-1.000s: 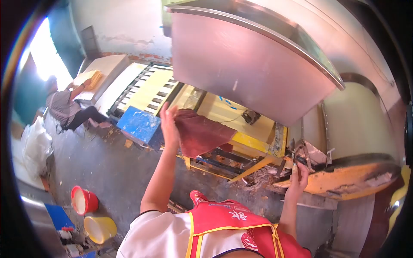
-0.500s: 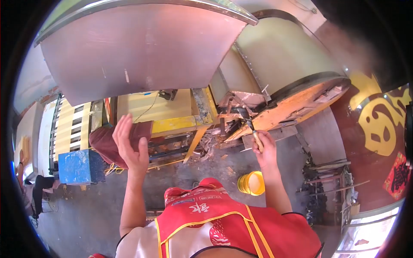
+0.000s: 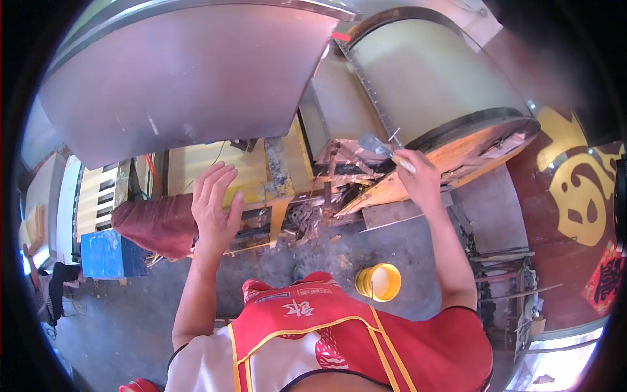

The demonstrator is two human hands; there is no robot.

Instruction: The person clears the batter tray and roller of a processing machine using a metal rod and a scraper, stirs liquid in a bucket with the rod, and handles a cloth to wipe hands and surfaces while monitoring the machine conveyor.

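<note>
My right hand (image 3: 421, 179) is closed around the light handle of a scraper (image 3: 373, 144). Its flat grey blade points up and left, close to the lower edge of the large drum (image 3: 444, 78) and the metal bracket beside it. My left hand (image 3: 217, 206) holds nothing, and its fingers are stretched out. It hovers just right of a dark red cloth (image 3: 157, 223) draped over the yellow-edged frame (image 3: 251, 194). Whether it touches the frame cannot be told.
A large metal panel (image 3: 189, 78) stands ahead of me. Sloping wood (image 3: 385, 195) lies under the drum. A yellow bucket (image 3: 385, 282) and a blue box (image 3: 108, 255) are lower down. A rack with dark sticks (image 3: 506, 281) stands at right; another person's arm shows at far left.
My right hand has risen and moved right with the scraper, whose blade now faces more to the left. My left hand has shifted right. The view has turned slightly.
</note>
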